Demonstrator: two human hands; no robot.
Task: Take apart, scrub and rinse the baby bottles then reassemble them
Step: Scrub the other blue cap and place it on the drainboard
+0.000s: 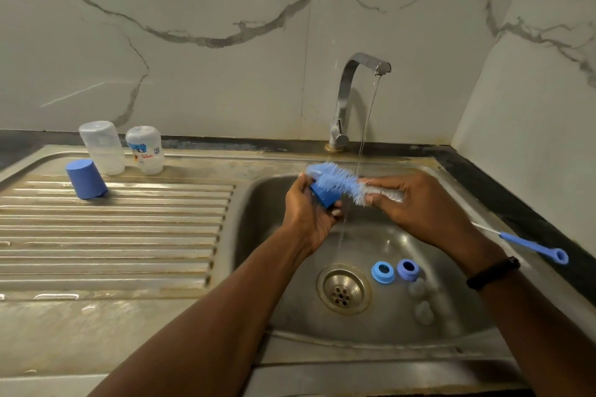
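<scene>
I judge this the scrubbing step: my left hand [309, 203] grips a blue cap [324, 195] under the tap stream [362, 145] while my right hand [416, 203], beside it, holds the bottle brush [338, 182] across it; next, rinsing.

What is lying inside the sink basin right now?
In the sink basin: two blue collar rings beside the drain, and two clear teats. Anything beneath the forearms is hidden.
</scene>
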